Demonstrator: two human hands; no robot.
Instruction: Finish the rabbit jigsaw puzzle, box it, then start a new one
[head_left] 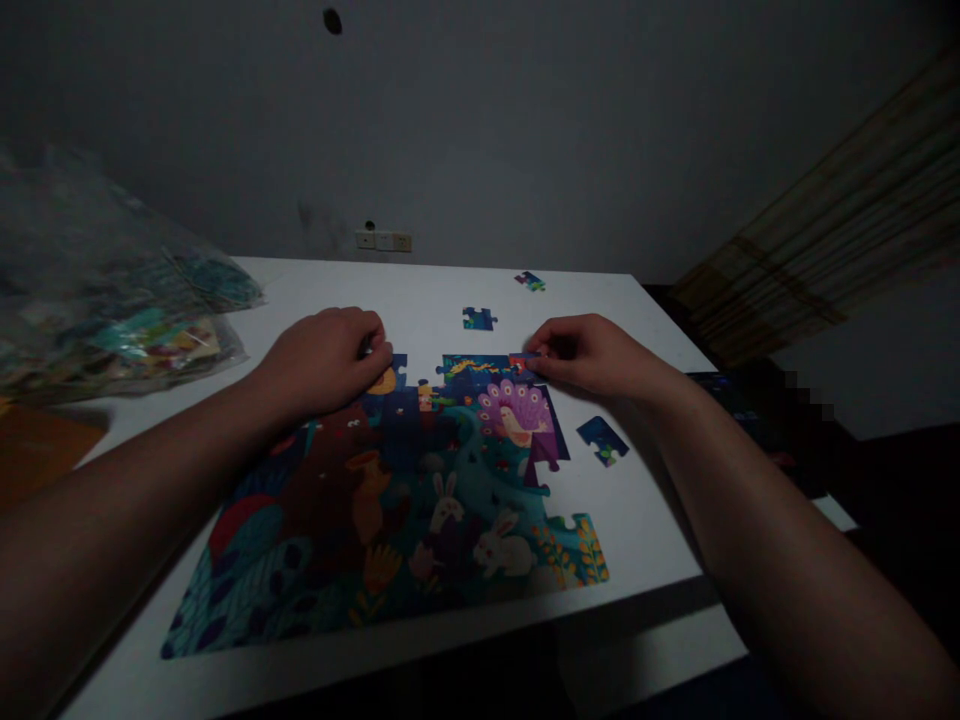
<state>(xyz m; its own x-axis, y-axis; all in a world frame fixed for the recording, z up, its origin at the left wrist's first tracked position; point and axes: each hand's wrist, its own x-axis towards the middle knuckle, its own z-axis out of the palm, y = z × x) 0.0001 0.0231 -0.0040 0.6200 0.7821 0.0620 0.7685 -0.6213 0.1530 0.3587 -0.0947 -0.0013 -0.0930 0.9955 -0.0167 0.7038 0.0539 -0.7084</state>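
A partly assembled jigsaw puzzle [450, 470] lies on the white table, showing a brown bear, rabbits and a purple peacock. My left hand [330, 360] rests curled over its upper left edge, thumb and forefinger close together; whatever is under the fingers is hidden. At the puzzle's upper right, my right hand [589, 355] pinches a puzzle piece [519, 364] with red and blue on it, touching the top row. A gap in the top edge separates the two hands. One loose dark blue piece [603, 441] lies below my right wrist.
Farther back on the table [315, 285] are two more loose pieces, a blue one [478, 319] and a multicoloured one [530, 281]. A clear plastic bag [150, 300] with colourful contents stands at left, near an orange item [45, 450]. Behind is a wall with sockets [383, 241].
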